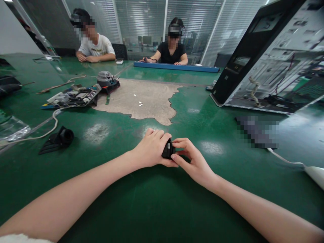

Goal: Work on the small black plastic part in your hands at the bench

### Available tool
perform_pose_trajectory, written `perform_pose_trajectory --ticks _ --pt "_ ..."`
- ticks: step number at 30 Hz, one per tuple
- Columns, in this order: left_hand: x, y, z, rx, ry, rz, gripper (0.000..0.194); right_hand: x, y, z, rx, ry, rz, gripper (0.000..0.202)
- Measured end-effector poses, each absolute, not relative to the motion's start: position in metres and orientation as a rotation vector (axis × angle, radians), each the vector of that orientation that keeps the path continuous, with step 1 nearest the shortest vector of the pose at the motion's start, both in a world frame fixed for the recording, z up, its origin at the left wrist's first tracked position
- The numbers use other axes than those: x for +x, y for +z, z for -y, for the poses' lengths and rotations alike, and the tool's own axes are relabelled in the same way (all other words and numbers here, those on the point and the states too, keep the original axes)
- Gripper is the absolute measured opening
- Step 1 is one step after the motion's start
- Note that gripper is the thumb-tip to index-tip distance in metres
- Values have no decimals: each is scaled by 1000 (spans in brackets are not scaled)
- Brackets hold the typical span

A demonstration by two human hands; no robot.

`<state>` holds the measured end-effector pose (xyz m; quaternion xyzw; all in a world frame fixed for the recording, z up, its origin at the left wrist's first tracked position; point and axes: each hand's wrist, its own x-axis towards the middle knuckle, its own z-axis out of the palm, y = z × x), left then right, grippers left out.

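Close to the near side of the green table, a small black plastic piece [167, 149] with a pale mark on it sits between my hands. My left hand [152, 147] is wrapped round its left side, fingers over the top and thumb underneath. On the right, the thumb and fingertips of my right hand [190, 156] pinch the piece's edge. Most of the piece is covered by my fingers, so its exact kind does not show.
Left lie a black part with a round opening [66, 135], a circuit board [76, 96] and a fan-like cooler [106, 80]. A computer case [235, 67] and a dark blurred-out slab [255, 131] are right. Two people sit opposite, behind a blue bar [177, 66].
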<state>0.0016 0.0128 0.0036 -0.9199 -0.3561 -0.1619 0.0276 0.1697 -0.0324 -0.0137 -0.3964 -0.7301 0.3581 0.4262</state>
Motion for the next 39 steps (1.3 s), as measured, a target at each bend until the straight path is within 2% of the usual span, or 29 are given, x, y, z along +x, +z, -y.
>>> perform_pose_trajectory --ticks 7,10,15,21,26,31,35,39 --pt "1 4 -12 -2836 -491 1097 70 169 -15 31 -1060 1017 1767 31" --pt "1 3 -12 -2817 -492 1094 65 170 -15 32 -992 972 1805 29" --pt "1 2 -11 -2798 -519 1078 71 170 -15 33 -975 906 1812 19" --pt "1 0 -11 -2792 -495 1076 69 169 -18 34 -1024 1005 1767 29" --pt "0 -2 -10 -2787 -502 1075 70 168 -18 34 -965 1056 1765 28" --pt "0 -2 -10 -2810 -513 1076 70 168 -18 31 -942 913 1761 16" --pt "0 -1 -11 -2812 -506 1085 69 168 -18 31 -998 999 1729 26" --pt "0 -1 -10 -2800 -503 1082 70 169 -19 33 -985 1008 1766 24"
